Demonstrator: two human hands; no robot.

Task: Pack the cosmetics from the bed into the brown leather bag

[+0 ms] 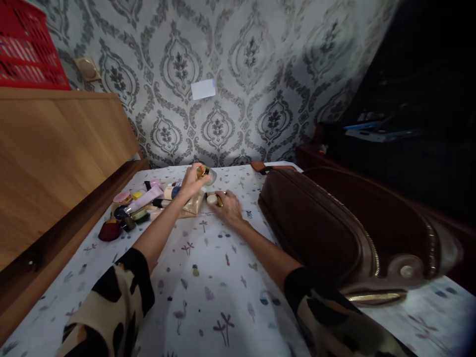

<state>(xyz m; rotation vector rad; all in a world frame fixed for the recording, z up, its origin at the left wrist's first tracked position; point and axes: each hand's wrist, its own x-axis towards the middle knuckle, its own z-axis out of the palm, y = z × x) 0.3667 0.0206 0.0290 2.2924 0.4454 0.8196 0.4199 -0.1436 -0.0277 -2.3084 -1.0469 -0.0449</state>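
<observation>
At the far part of the patterned white cloth, my left hand [192, 182] is closed around a clear bottle with a gold cap [210, 176]. Just to its right and nearer, my right hand [228, 208] lies low over the cloth, fingers curled about a small jar with a pale round top [212, 199]; something gold shows beside that jar. Between and left of the hands is a beige shiny pouch [193, 204]. Left of it lie several cosmetics, among them a lilac tube [145, 200], a dark red rounded item [109, 231] and a pink round compact [122, 197].
A large brown bag [316, 218] with gold zips stands on the right. On the left rises a wooden panel [63, 158] with a red basket [29, 47] above. Patterned wallpaper [245, 99] closes the back; a dark screen-like surface [420, 89] fills the upper right.
</observation>
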